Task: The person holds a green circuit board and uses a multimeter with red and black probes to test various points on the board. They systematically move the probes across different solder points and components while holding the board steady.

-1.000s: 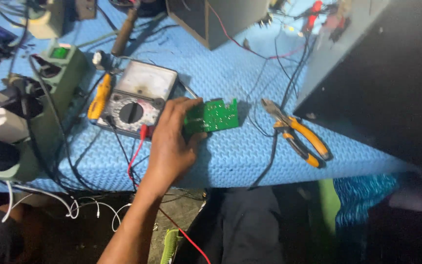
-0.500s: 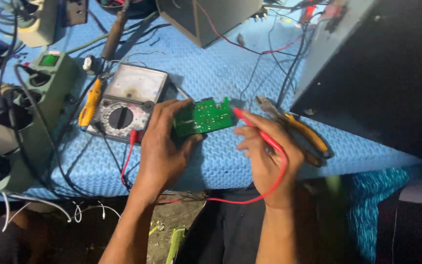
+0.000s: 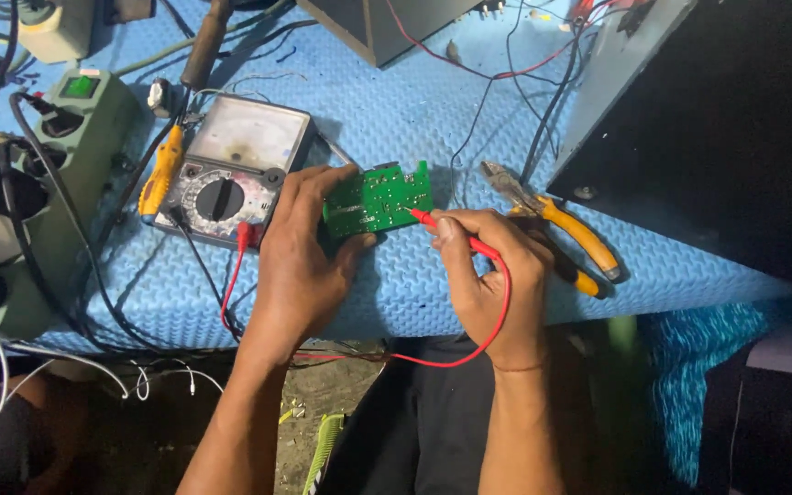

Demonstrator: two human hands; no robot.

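My left hand (image 3: 300, 252) grips the left edge of a small green circuit board (image 3: 379, 197) and holds it just above the blue textured mat (image 3: 396, 101). My right hand (image 3: 492, 275) pinches a red test probe (image 3: 451, 234), and the probe's tip touches the board's right side. The probe's red lead loops down below the table edge. An analog multimeter (image 3: 231, 165) with a round dial lies just left of my left hand, with a red plug in its lower edge.
Yellow-handled pliers (image 3: 561, 229) lie right of my right hand. A green power strip (image 3: 43, 183) with black cables sits at the left. A yellow-handled tool (image 3: 162, 165) lies beside the meter. A dark metal case (image 3: 708, 119) fills the upper right. Loose wires run across the back.
My right hand came in from the right with the red probe and set its tip on the board. My left hand kept its hold on the board.
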